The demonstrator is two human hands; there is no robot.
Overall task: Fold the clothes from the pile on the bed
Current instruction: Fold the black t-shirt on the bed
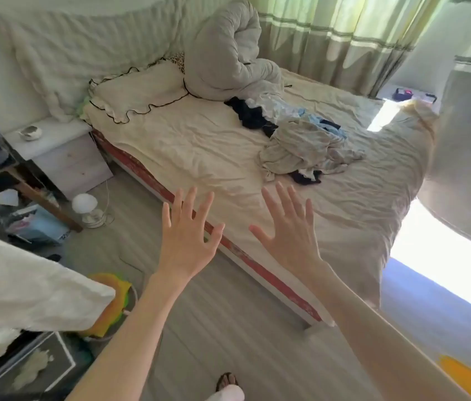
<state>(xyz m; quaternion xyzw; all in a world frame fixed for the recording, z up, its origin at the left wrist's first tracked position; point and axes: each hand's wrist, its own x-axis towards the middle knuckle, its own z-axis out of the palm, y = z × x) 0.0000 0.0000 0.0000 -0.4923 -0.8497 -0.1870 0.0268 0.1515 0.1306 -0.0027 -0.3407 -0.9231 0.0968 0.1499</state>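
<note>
The left hand [185,243] and right hand [291,238] are both spread flat, fingers splayed, holding nothing (backs to the camera). Beyond the right fingertips, a rumpled pile of clothes [300,143], soft grey, blue and black, lies on the creased cream bed [199,146].

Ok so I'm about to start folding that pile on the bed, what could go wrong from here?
1. The clothes pile lies mid-bed, beyond both open hands, left hand and right hand, so you would likely have to lean far over the mattress edge.
2. Dark pieces are tangled with light ones; lifting one may drag others along.
3. The sheet is rumpled, so folds may come out uneven.
</note>
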